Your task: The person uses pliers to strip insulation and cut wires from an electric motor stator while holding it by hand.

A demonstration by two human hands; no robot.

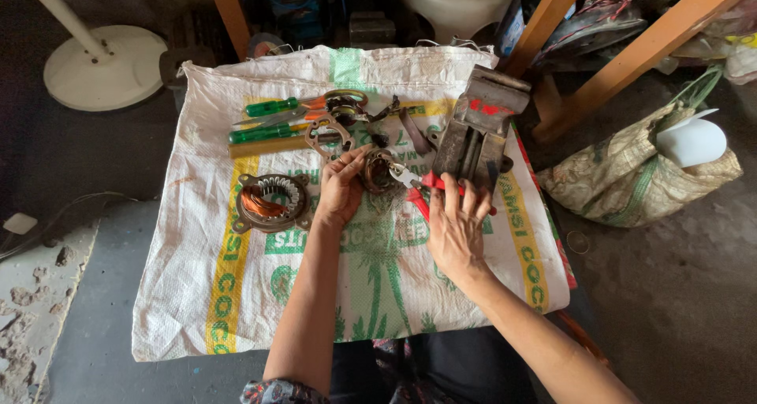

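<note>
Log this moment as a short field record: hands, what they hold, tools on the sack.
Left hand: grips a round metal motor part
Right hand: on red-handled pliers, tips at the part
Stator: copper windings, left of the left hand
Screwdrivers: two, green handles, far left of sack
Bench vise: grey, beyond the right hand
Surface: woven sack, white with green and yellow print

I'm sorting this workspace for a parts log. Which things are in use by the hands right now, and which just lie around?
In use:
left hand
right hand
round metal part
red-handled pliers

Lying about:
copper-wound stator
green-handled screwdrivers
scissors
metal bracket
bench vise
woven sack
fan base
</note>
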